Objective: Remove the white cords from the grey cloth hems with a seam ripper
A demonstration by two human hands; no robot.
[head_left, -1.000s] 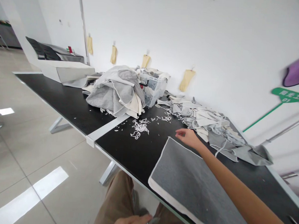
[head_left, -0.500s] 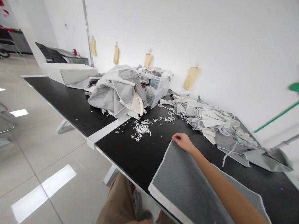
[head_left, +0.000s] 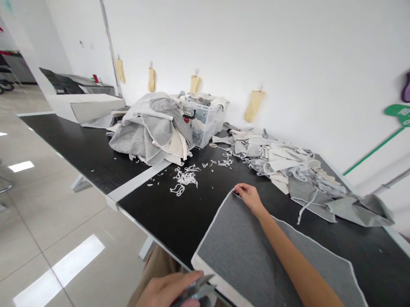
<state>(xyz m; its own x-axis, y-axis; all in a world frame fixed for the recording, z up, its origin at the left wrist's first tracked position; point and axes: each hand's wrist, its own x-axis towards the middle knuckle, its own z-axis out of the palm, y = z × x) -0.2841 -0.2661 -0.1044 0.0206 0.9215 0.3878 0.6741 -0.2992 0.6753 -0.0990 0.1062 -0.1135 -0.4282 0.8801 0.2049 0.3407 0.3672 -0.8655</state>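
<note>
At about 6 o'clock, nearest the camera, the left hand (head_left: 165, 295) has come up into view since a second ago, when only its knuckles showed at the bottom edge. Its fingers are clenched around a pair of snips (head_left: 192, 292), the blades pointing toward the near corner of the grey fabric panel (head_left: 241, 251). That rise brings the cutting tool just beside the panel's white-bound edge, which I judge to mean trimming of that edge is close at hand.

The panel lies flat on the black worktop (head_left: 174, 216), from 5 o'clock up to its far corner near the centre. The right hand (head_left: 247, 196), which hovered past that corner a second ago, now sits on it, fingers pinched on the corner's white border, the forearm stretched across the cloth. The panel looks drawn taut between that grip and the near edge.

Farther out at 11 o'clock lie white trimmings (head_left: 183, 180), scattered loose. Beyond them at 11 o'clock is a heap of grey cloth (head_left: 151, 128) with a clear plastic bin (head_left: 203, 121) just beside it. At 1 o'clock a spread of cut pieces (head_left: 286, 167) runs along the wall side.
</note>
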